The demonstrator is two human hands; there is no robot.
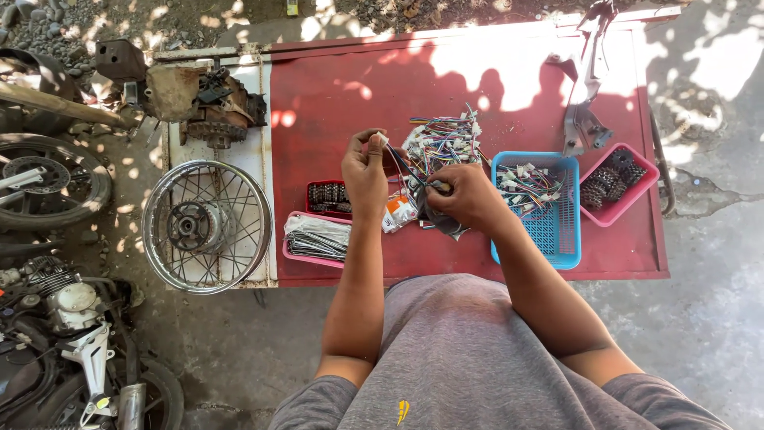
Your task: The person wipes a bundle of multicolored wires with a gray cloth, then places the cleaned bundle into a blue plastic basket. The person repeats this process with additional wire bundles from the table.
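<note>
Outdoor red table (493,87), dappled shade. Wire harness bundle (440,143) lies at table centre, strands drawn toward both hands. Left hand (364,171) pinches wire end, fingers narrow, raised to keep it taut. Right hand (465,195) closed around small connector, close to chest for sight. Blue basket (557,231) of wiring just beside right; pink tray (629,203) of chains beyond; spoked wheel (207,227) left.

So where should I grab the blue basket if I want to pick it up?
Probably by the two long side rims of the blue basket, one hand on each, coming down from above. It sits flat and open-topped on the red table, and its rim is bare near the front corner. The right hand is close to its left rim, the pink tray beside its right.
</note>
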